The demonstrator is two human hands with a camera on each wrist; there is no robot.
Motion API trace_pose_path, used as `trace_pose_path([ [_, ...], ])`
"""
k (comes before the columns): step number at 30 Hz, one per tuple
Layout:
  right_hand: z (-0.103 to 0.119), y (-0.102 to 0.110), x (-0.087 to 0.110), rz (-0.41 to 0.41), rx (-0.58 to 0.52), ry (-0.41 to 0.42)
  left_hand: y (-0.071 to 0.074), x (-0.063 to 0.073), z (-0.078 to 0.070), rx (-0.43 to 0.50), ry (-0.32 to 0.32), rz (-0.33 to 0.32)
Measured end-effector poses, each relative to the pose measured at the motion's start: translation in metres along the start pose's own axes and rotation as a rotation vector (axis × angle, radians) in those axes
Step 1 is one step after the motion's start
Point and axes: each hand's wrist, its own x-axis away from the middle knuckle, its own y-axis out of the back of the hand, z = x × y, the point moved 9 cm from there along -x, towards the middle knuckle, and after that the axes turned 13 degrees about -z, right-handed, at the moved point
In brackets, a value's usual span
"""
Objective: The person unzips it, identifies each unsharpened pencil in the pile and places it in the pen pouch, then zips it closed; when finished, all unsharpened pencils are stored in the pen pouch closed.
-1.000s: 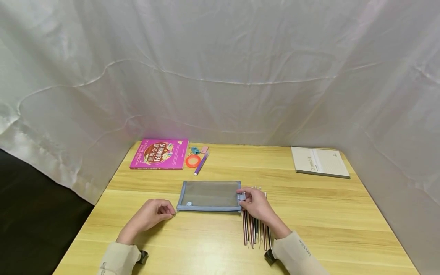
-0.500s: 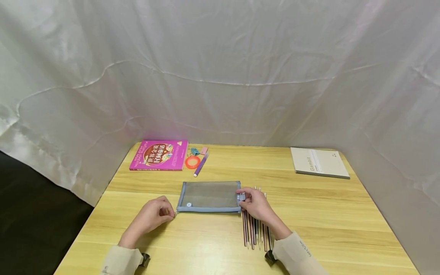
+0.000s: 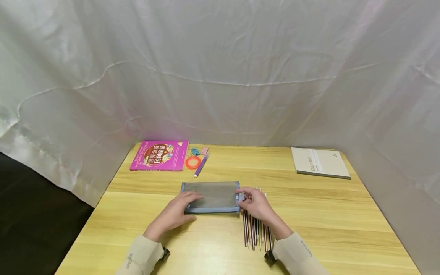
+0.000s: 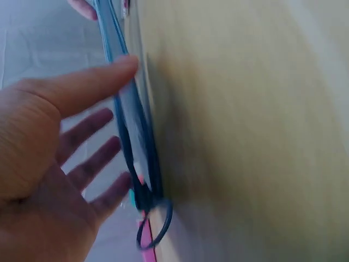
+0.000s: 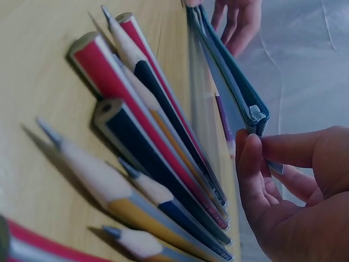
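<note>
A see-through zip pencil pouch (image 3: 216, 196) with blue edging lies in the middle of the table. My right hand (image 3: 256, 204) pinches the small tab at its right end between thumb and fingers. In the right wrist view, the two blue-edged sides of the pouch (image 5: 232, 71) stand apart along the top. My left hand (image 3: 177, 212) is over the pouch's left end, its fingers spread and loosely extended, thumb near the front edge. A blue loop (image 4: 163, 224) hangs from that end in the left wrist view. Several pencils (image 5: 158, 125) lie side by side below my right hand.
At the back left lie a pink book (image 3: 159, 156), an orange ring (image 3: 193, 162), a purple marker (image 3: 201, 165), a teal trinket (image 3: 195, 151) and a small pink block (image 3: 204, 150). A pale notebook (image 3: 320, 162) lies at the back right. Light curtains (image 3: 220, 76) surround the table.
My left hand has let go of the pouch's left corner and moved right over the pouch, its fingers opening out. The right hand keeps its pinch; pouch and pencils stay nearly in place.
</note>
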Motion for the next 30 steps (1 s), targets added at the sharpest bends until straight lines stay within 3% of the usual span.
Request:
trace_pose_path([
  [7, 0.0042, 0.0008, 0.0033, 0.013, -0.030, -0.015, -0.0012, -0.0055, -0.0048, -0.064, -0.013, -0.046],
  [11, 0.0066, 0.0023, 0.0032, 0.014, -0.025, -0.008, -0.0010, -0.0063, -0.0046, -0.077, 0.005, -0.037],
  [20, 0.0050, 0.0028, 0.0015, 0.021, -0.037, -0.012, 0.0019, -0.0083, -0.0094, -0.097, -0.066, -0.068],
  [24, 0.0034, 0.0033, 0.0012, 0.032, -0.042, -0.003, -0.0011, -0.0077, -0.0100, -0.082, -0.068, -0.048],
  [30, 0.0036, 0.0052, -0.0002, 0.039, -0.054, 0.030, -0.0051, -0.0058, -0.0074, -0.038, -0.022, -0.006],
])
